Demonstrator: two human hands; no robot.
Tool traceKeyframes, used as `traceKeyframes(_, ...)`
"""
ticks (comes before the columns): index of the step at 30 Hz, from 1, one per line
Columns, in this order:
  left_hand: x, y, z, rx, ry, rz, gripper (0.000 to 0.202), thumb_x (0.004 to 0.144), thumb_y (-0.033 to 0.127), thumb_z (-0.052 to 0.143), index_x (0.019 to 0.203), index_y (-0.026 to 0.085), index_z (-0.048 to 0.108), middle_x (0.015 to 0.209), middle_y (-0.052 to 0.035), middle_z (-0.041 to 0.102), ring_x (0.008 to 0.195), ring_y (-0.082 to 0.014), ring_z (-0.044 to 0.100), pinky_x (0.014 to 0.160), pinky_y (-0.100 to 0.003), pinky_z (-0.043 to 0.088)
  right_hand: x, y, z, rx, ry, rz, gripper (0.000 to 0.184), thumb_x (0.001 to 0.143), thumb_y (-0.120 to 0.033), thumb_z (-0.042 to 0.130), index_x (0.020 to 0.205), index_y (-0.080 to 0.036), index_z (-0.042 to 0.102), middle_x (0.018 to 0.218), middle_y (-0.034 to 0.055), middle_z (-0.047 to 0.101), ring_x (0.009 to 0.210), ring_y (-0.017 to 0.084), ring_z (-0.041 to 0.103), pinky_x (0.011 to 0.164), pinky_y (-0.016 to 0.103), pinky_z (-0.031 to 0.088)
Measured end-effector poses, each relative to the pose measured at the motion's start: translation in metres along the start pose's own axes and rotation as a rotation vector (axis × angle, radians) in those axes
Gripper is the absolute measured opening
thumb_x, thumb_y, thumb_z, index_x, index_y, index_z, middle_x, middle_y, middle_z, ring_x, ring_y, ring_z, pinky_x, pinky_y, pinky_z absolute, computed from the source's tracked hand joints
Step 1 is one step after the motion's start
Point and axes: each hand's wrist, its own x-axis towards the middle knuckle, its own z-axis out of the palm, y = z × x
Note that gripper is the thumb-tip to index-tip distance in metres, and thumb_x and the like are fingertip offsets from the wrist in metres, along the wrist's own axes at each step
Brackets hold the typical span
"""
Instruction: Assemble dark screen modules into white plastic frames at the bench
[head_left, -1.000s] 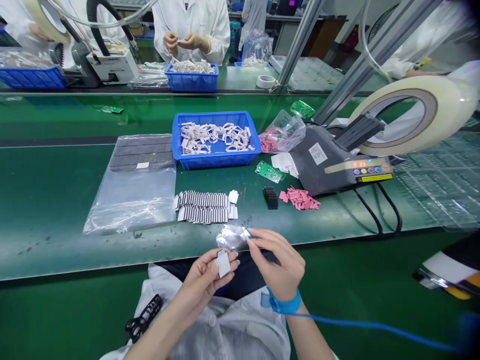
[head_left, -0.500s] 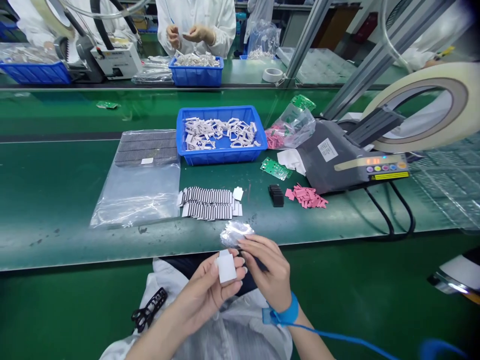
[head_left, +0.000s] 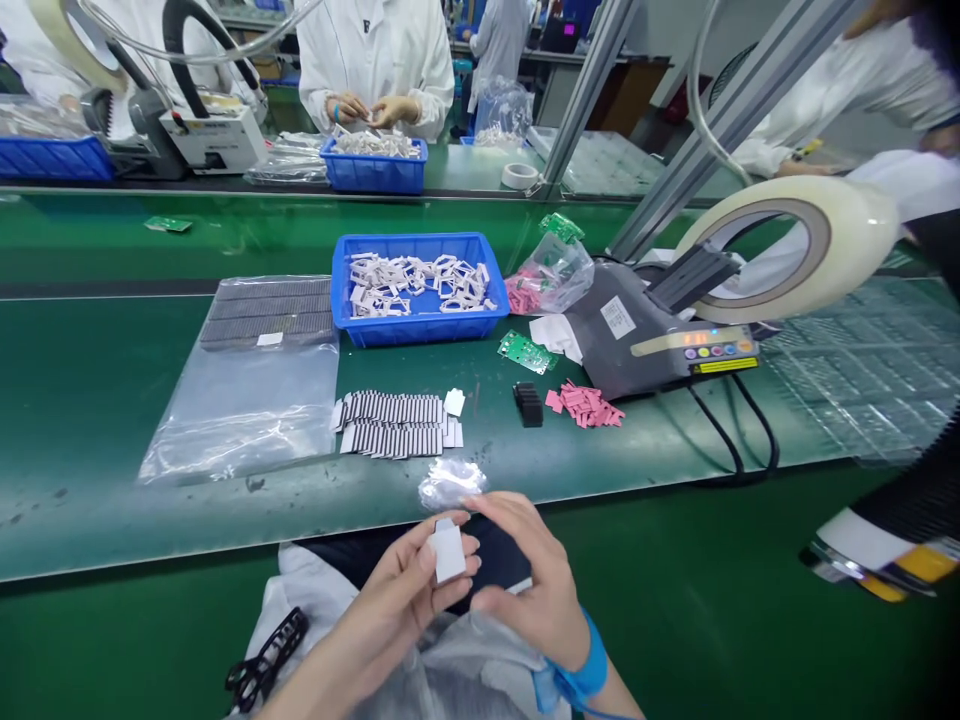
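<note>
My left hand (head_left: 405, 590) pinches a small white rectangular pad (head_left: 448, 550) upright between thumb and fingers. My right hand (head_left: 529, 580) curves close beside it, holding nothing, with a blue wrist strap (head_left: 581, 665) around its wrist. Just above both hands, a crumpled piece of clear film (head_left: 451, 484) lies on the bench's near edge. Farther along the bench are rows of black-and-white striped strips (head_left: 397, 425), and a few white pads lie at their right end.
A blue crate (head_left: 420, 334) of white frames, a plastic bag (head_left: 240, 410), a green circuit board (head_left: 526, 352), a black stack (head_left: 528, 405), pink pads (head_left: 585, 405) and a tape dispenser (head_left: 660, 345) stand ahead. Black scissors (head_left: 266, 660) lie on my lap. A co-worker (head_left: 375, 70) works across the bench.
My right hand has dropped away from the clear film, which now lies by itself on the bench edge. The left hand still holds the pad. The view has shifted slightly.
</note>
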Motion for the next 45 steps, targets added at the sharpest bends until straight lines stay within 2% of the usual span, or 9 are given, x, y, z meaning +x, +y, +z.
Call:
traceKeyframes(2,0.004,-0.003,0.000,0.043,-0.025,-0.004,0.042,0.066,0.032,0.080,0.104,0.019,0.068,0.084,-0.0033,0.071,0.076,-0.0102,0.066,0.072,-0.018,0.051,0.003,-0.004,-0.001,-0.037,-0.061,-0.067,0.061,0.078,-0.059,0.056,0.126,-0.021,0.051,0.109,0.0099,0.066,0.100,0.024,0.059,0.083,0.042,0.053)
traceKeyframes(5,0.009,-0.008,0.003,0.088,-0.069,-0.004,0.042,0.067,0.036,0.079,0.104,0.019,0.067,0.077,-0.0017,0.069,0.072,-0.0084,0.064,0.068,-0.017,0.049,0.006,-0.007,-0.003,-0.109,-0.100,-0.116,0.044,0.081,-0.048,0.060,0.116,-0.021,0.057,0.104,0.0079,0.068,0.100,0.023,0.059,0.082,0.039,0.053)
traceKeyframes(7,0.012,-0.009,0.005,0.115,-0.060,0.009,0.044,0.067,0.038,0.078,0.106,0.020,0.066,0.082,-0.0024,0.070,0.078,-0.0103,0.064,0.075,-0.021,0.048,0.008,-0.003,-0.008,-0.137,-0.115,-0.126,0.040,0.082,-0.047,0.059,0.112,-0.020,0.058,0.103,0.0080,0.068,0.099,0.023,0.059,0.082,0.040,0.053)
traceKeyframes(12,0.017,-0.010,0.001,0.196,-0.056,-0.050,0.058,0.067,0.056,0.071,0.112,0.021,0.062,0.116,-0.0100,0.066,0.110,-0.0238,0.059,0.098,-0.037,0.040,0.006,0.034,-0.035,-0.364,-0.039,-0.067,0.033,0.084,-0.036,0.061,0.114,-0.021,0.056,0.108,0.0095,0.065,0.103,0.024,0.057,0.086,0.043,0.050)
traceKeyframes(17,0.017,-0.015,-0.012,0.250,-0.054,-0.112,0.050,0.068,0.057,0.069,0.101,0.019,0.067,0.107,-0.0100,0.070,0.103,-0.0229,0.063,0.090,-0.034,0.043,0.007,0.064,-0.055,-0.668,-0.096,-0.058,0.034,0.084,-0.038,0.060,0.114,-0.022,0.059,0.114,0.0109,0.062,0.103,0.027,0.057,0.083,0.044,0.050)
traceKeyframes(23,0.008,-0.014,-0.013,0.300,-0.105,-0.111,0.039,0.071,0.051,0.070,0.098,0.022,0.069,0.101,-0.0054,0.072,0.096,-0.0171,0.064,0.083,-0.026,0.044,0.058,0.054,-0.070,-0.739,0.021,-0.146,0.024,0.086,-0.030,0.059,0.108,-0.020,0.062,0.105,0.0100,0.065,0.098,0.025,0.058,0.085,0.043,0.048)
traceKeyframes(28,0.003,-0.010,-0.016,0.315,-0.118,-0.099,0.039,0.067,0.053,0.072,0.094,0.024,0.071,0.097,-0.0035,0.073,0.092,-0.0153,0.064,0.080,-0.024,0.045,0.092,0.060,-0.074,-0.704,-0.043,-0.170,0.019,0.085,-0.033,0.060,0.099,-0.020,0.064,0.095,0.0060,0.069,0.090,0.021,0.062,0.079,0.036,0.052)
traceKeyframes(37,0.000,-0.009,-0.026,0.324,-0.047,-0.159,0.040,0.068,0.054,0.071,0.095,0.024,0.070,0.098,-0.0039,0.071,0.096,-0.0172,0.062,0.086,-0.028,0.043,0.044,0.061,-0.066,-0.776,-0.117,-0.083,0.027,0.086,-0.039,0.057,0.105,-0.020,0.063,0.094,0.0075,0.066,0.087,0.022,0.064,0.072,0.034,0.054)
traceKeyframes(45,0.003,-0.016,-0.023,0.315,-0.075,-0.137,0.041,0.072,0.051,0.069,0.098,0.019,0.068,0.101,-0.0083,0.069,0.094,-0.0176,0.062,0.083,-0.028,0.043,0.041,0.075,-0.056,-0.794,-0.090,-0.162,0.022,0.091,-0.028,0.051,0.102,-0.018,0.066,0.085,0.0078,0.067,0.077,0.020,0.061,0.068,0.032,0.051)
